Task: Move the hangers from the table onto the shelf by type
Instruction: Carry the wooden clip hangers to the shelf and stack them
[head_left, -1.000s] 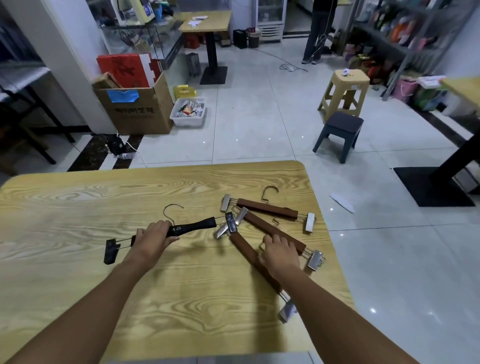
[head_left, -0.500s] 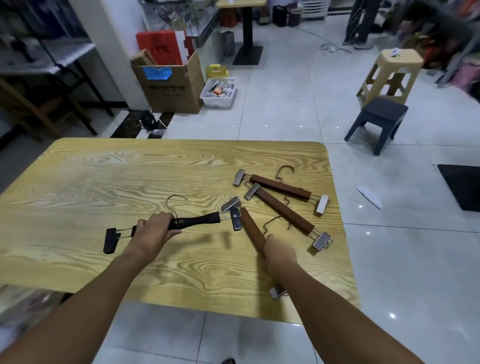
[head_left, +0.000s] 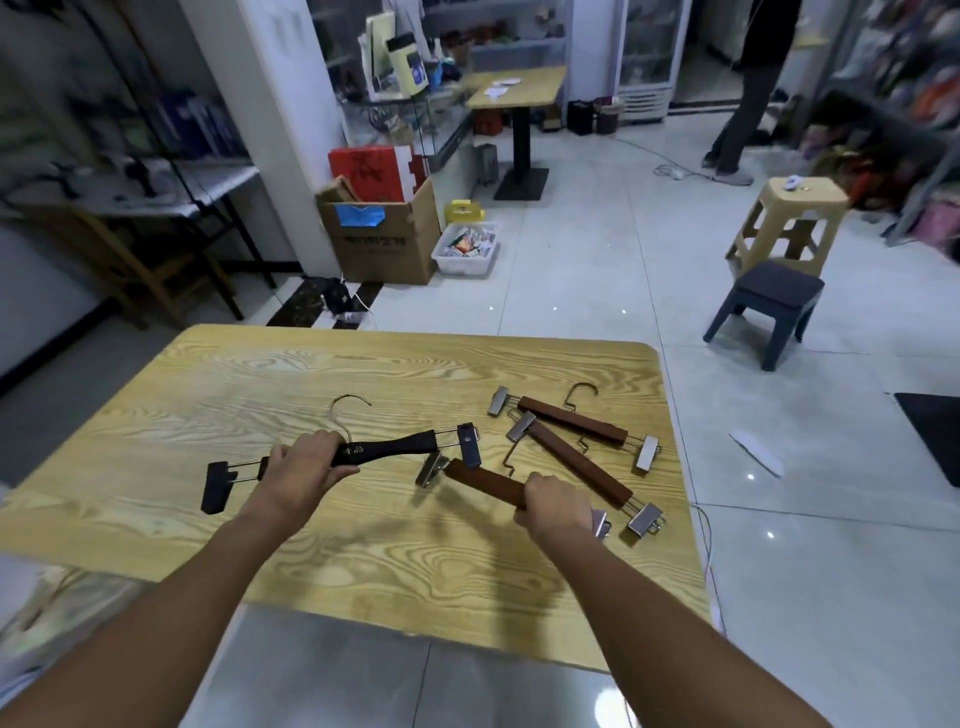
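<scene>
Clearly the pick-up step is in hand: each hand has closed on one hanger, and both hangers look raised a little off the tabletop (head_left: 218, 525), judging by the shadows under them. The left hand (head_left: 306, 467) is wrapped around the bar of the black hanger (head_left: 395, 448), just under its wire hook, with the clips free at both ends. The right hand (head_left: 558, 506) grips one end of a brown wooden hanger (head_left: 485, 482), whose far clip sits just beside the black hanger's clip. Two more brown hangers (head_left: 571, 423) lie side by side near the right edge of the tabletop, untouched.

Since the two held hangers differ in type, the next move probably calls for lifting them apart without their clips snagging, then carrying each to its own place. Shelving shows at the left and right of the room, but it is too blurred to tell which one is meant.
</scene>
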